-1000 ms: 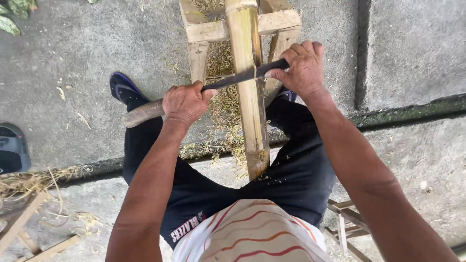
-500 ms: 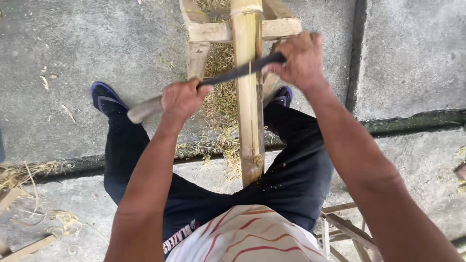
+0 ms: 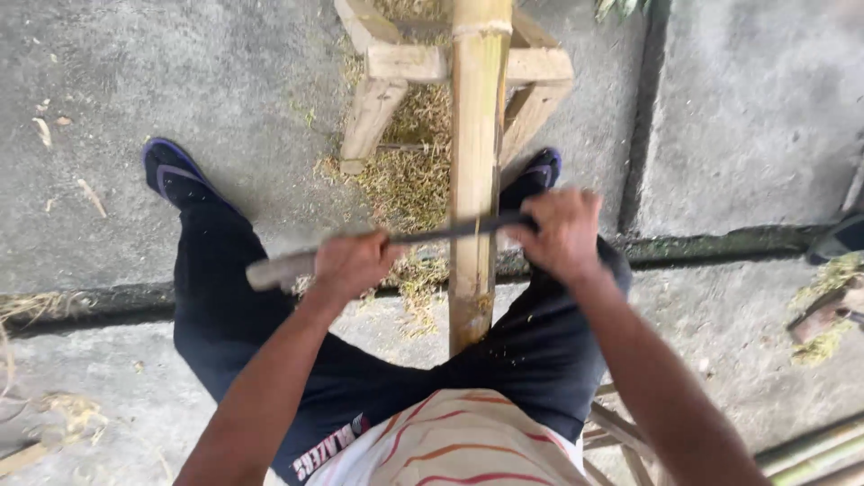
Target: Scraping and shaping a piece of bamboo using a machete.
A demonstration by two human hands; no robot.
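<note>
Since half a second ago the dark blade [image 3: 450, 231] has come down the bamboo pole [image 3: 474, 171] toward the person, and both hands have drawn nearer with it. It lies crosswise on the pole, which rests on a wooden trestle [image 3: 405, 65] and runs back between the knees; the left hand [image 3: 353, 265] is clenched round the pale handle end and the right hand [image 3: 560, 232] grips the other end. Bamboo shavings [image 3: 405, 184] litter the concrete floor [image 3: 216, 72] beneath, with blue sandals [image 3: 169, 167] planted either side.

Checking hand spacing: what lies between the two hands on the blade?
In the head view, the bamboo pole lies between the left hand and right hand, under the blade.
</note>
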